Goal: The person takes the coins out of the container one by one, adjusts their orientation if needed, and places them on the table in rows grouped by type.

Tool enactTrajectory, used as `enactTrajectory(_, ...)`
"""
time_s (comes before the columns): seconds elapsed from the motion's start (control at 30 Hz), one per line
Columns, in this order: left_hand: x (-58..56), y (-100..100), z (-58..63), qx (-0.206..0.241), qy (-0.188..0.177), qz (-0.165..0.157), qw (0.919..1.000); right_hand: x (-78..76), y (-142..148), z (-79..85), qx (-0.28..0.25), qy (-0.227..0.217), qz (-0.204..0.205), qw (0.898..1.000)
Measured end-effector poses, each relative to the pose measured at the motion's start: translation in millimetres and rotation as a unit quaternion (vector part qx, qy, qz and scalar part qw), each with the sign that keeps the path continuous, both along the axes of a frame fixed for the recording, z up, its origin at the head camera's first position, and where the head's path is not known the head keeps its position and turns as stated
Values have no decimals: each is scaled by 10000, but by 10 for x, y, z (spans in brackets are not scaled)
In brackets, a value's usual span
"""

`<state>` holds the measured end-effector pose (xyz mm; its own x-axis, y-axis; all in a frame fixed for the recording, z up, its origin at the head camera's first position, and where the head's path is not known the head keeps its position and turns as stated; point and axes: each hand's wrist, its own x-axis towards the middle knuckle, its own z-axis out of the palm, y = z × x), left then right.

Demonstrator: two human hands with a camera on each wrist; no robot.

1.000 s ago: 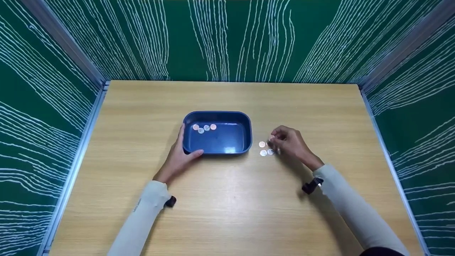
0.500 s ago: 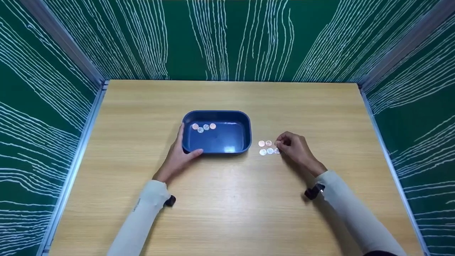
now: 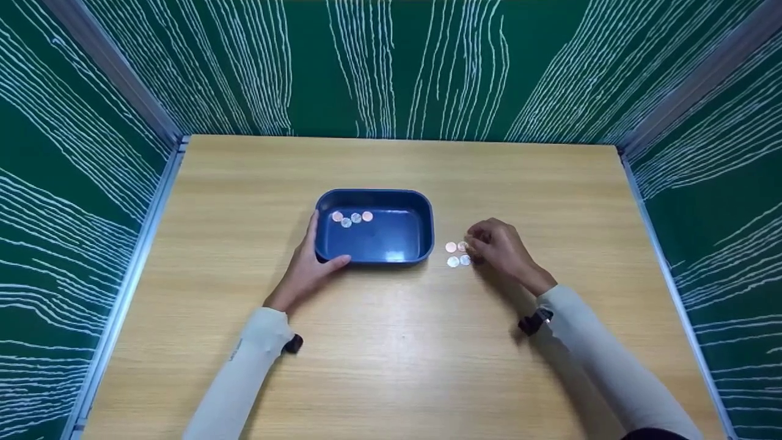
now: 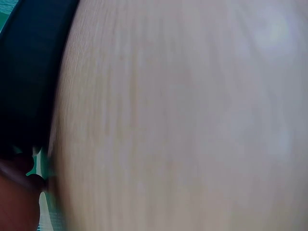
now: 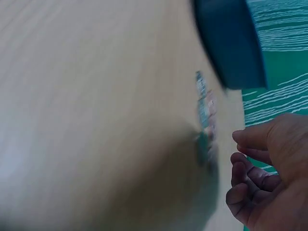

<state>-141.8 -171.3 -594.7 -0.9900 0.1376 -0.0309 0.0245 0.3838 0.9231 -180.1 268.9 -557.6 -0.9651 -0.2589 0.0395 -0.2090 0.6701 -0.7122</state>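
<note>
A dark blue tray (image 3: 391, 264) stands on the wooden table, with several copper and silver coins (image 3: 346, 222) lying at its back left. My left hand (image 3: 303, 269) grips its near left corner, fingers along the left wall and thumb at the front rim. To the right of the tray, copper coins (image 3: 451, 247) form a row behind a row of silver coins (image 3: 453, 261). Over the right end of these rows hovers my right hand (image 3: 501, 247), partly covering them. In the right wrist view its fingers (image 5: 240, 192) are loosely curled, with no coin seen between them.
Green panels (image 3: 403, 67) with white wavy lines enclose the table (image 3: 391, 360) at the back and both sides. Metal edging (image 3: 125, 293) runs along the sides. A dark wrist device (image 3: 535, 321) sits at each sleeve cuff.
My right hand went right and toward me to the end of the copper row, then came back left and slightly away from me. My left hand and the tray stay put.
</note>
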Motion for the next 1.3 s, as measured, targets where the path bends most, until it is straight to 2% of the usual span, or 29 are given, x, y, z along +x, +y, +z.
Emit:
enactTrajectory(0.27, -19, -3, 20, -36, -30, -10, 10000, -140, -334, 203, -574, 83, 293, 9979)
enactTrajectory(0.6, -40, 10, 10, 31, -35, -45, 10000, -331, -713, 399, -518, -126, 658, 9964)
enactTrajectory(0.77, -42, 18, 15, 42, -15, -49, 10000, -452, -890, 419, -457, 22, 1039, 9935)
enactTrajectory(0.93, -39, 28, 4, 48, 5, -32, 10000, -524, -1072, 421, -301, 91, 1187, 9924)
enactTrajectory(1.17, -7, 11, -19, 36, 27, -44, 10000, -609, -1345, 359, -375, 202, 1444, 9886)
enactTrajectory(1.3, -4, 2, -13, 46, -10, 0, 10000, -677, -1479, 300, -301, 111, 1583, 9869)
